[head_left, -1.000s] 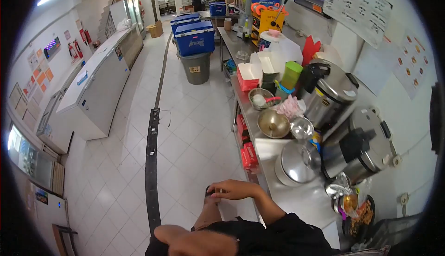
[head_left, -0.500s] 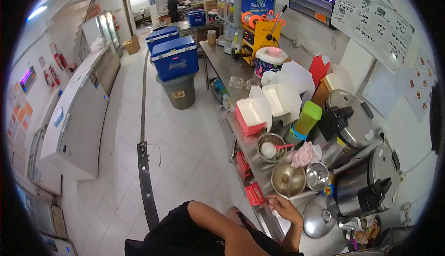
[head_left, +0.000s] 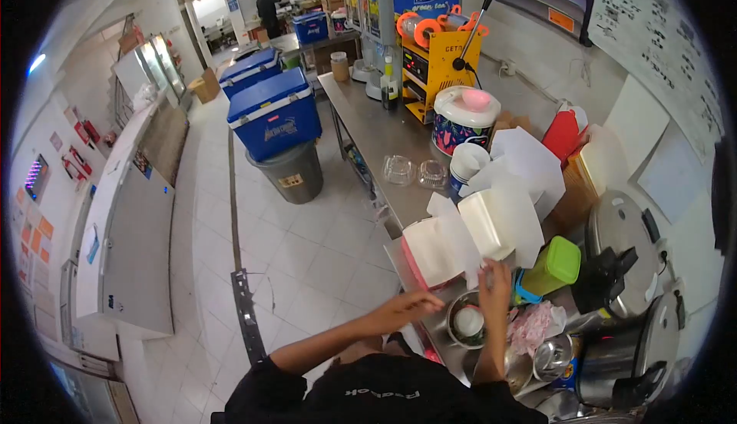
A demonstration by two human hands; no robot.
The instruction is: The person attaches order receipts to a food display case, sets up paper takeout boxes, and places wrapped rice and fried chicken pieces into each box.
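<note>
While the left hand point(head_left: 407, 309) is held loosely spread beside the metal bowl point(head_left: 454, 335), the right hand point(head_left: 495, 286) is positioned at the white box point(head_left: 486, 226) set on the counter point(head_left: 368, 128); whether anything is pinched there cannot be told.

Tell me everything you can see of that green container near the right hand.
The green container looks like plastic: boxy, with a yellowish-green body, a brighter top that seems to be a closed lid, and blue around its lower end. It leans in the picture, but the curved view makes its true tilt unclear. It is on the crowded metal counter, beside the right hand, which does not grip it. Its contents cannot be made out.
</note>
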